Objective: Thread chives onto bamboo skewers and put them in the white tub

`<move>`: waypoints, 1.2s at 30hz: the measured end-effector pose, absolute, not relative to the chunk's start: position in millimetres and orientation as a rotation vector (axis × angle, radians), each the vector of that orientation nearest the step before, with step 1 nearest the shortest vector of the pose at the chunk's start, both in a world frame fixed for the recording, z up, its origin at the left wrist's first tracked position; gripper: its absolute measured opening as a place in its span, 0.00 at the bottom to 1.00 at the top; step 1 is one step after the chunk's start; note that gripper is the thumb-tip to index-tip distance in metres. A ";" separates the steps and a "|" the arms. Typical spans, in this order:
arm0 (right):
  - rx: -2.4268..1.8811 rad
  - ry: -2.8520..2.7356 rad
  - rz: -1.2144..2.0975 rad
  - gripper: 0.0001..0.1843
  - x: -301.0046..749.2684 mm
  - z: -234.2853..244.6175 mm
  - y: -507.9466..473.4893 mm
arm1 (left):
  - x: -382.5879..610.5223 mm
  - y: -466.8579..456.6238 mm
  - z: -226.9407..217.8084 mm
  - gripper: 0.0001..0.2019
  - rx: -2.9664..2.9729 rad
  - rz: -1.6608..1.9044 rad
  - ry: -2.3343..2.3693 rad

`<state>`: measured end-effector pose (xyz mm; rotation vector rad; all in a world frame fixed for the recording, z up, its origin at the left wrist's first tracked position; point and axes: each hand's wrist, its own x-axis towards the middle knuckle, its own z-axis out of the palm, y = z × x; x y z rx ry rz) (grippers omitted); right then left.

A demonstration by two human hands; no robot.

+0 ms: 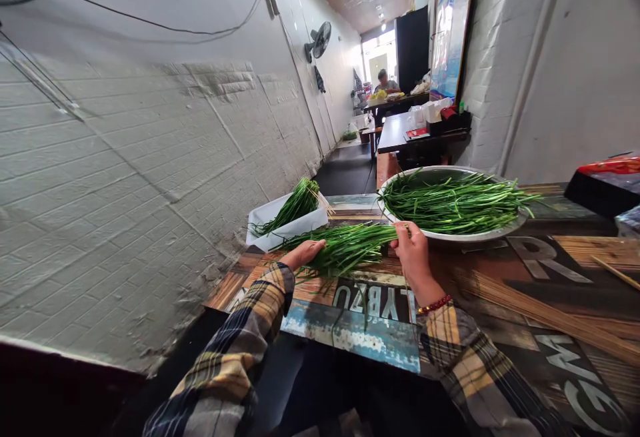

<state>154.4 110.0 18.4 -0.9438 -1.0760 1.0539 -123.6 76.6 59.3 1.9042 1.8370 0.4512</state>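
One bundle of long green stalks [353, 243], lying low over the patterned tabletop [505, 290], between white tray [306, 225] and metal bowl [463, 237]; the right hand [413, 253] is closed, thumb against fingers, on its gathered ends. The left hand [303, 254] touches the opposite part, fingers hidden, their closure impossible to tell. Further stock: a bunch of stalks [299, 206] in the tray, loose stalks [450, 202] heaping the bowl, thin wooden sticks [555, 317] at right.
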 end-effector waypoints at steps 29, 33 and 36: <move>-0.829 -0.819 1.179 0.15 152.4 26.6 101.4 | -88.8 40.8 67.8 0.13 2.231 0.280 2.663; -0.800 -0.733 1.167 0.13 158.8 30.1 105.8 | -154.8 8.1 70.5 0.18 2.059 0.303 2.793; -0.804 -0.749 1.177 0.15 155.0 28.4 104.8 | -179.1 -0.2 74.6 0.24 2.028 0.334 2.778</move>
